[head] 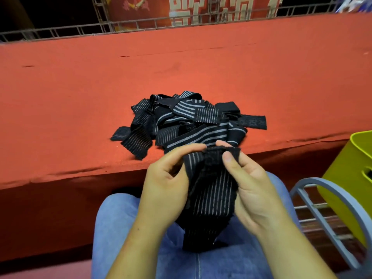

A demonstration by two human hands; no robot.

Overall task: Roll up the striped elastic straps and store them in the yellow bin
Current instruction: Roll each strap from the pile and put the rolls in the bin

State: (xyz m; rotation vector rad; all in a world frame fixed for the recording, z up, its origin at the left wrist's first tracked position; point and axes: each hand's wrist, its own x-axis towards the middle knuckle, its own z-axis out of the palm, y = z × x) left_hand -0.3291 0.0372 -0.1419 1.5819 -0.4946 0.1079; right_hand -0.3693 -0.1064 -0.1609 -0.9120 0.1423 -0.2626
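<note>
Obs: left hand (pixel 167 184) and right hand (pixel 247 186) both pinch top edge of one striped strap (pixel 211 190), just off near edge of red table (pixel 80 97); strap tail hangs onto lap. Other straps in tangled pile (pixel 181 121) on table by that edge. Yellow bin (pixel 350 174) below table's near edge, to right. Judgement: strap light, soft, stretchy, apt to unroll. Grip short end, roll tight.

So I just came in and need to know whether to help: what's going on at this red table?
A seated person holds one striped strap over their lap, left hand and right hand both pinching its top end; it is not rolled yet. A tangled pile of straps lies on the red table. The yellow bin stands to their right; its inside is out of view.
</note>
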